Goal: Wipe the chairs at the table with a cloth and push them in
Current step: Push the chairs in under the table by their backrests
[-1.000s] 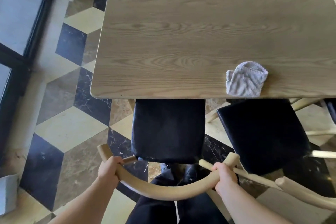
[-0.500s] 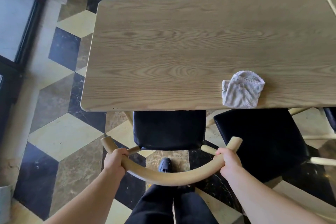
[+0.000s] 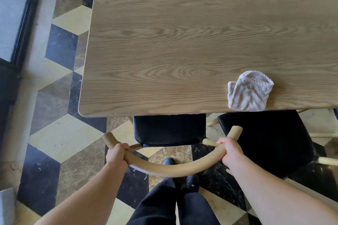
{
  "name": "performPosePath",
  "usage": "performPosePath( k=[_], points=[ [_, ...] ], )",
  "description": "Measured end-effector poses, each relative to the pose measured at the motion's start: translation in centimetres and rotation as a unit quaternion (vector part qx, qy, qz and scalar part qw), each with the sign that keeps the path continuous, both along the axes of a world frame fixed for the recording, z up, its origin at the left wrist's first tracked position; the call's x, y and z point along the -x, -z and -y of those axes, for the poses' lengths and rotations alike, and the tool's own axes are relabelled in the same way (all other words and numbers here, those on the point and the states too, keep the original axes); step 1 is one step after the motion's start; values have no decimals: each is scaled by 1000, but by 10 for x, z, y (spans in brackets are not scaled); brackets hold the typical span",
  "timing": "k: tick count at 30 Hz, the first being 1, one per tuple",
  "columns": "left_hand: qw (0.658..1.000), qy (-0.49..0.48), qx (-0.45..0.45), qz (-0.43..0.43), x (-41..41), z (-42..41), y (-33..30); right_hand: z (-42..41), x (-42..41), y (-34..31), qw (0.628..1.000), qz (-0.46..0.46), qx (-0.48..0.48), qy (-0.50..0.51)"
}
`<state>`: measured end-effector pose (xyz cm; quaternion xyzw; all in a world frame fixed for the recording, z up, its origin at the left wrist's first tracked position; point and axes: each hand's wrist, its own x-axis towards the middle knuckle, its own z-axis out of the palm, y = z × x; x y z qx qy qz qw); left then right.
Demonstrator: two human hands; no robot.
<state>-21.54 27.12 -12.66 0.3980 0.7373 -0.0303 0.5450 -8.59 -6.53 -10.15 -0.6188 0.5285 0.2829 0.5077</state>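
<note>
A chair with a curved pale wooden backrest (image 3: 164, 169) and a black seat (image 3: 169, 129) stands at the near edge of the wooden table (image 3: 182, 51). Most of the seat is under the tabletop. My left hand (image 3: 117, 154) grips the left end of the backrest and my right hand (image 3: 231, 151) grips the right end. A crumpled grey cloth (image 3: 249, 94) lies on the table near its front edge, to the right of my hands and apart from them.
A second chair with a black seat (image 3: 265, 137) stands to the right, pulled out further and angled. The floor is a black, cream and brown cube-pattern tile (image 3: 60, 133). A dark-framed glass door (image 3: 11, 23) is at the left. My legs and shoes (image 3: 169, 161) are below the backrest.
The chair has slid forward under the table with both hands on the backrest; less of its black seat shows now. The cloth has stayed in place.
</note>
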Motion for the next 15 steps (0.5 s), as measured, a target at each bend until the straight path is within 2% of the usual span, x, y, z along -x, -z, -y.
performPosePath(
  k=[5,8,15],
  points=[
    [1000,16,-3,-20,2,-4,1,-1,1,1,1000,3,-7,8],
    [1000,20,0,-20,3,-2,-4,2,-3,-6,999,7,-43,26],
    [997,-5,-14,78,23,47,-20,30,-2,-27,992,34,-120,9]
  ],
)
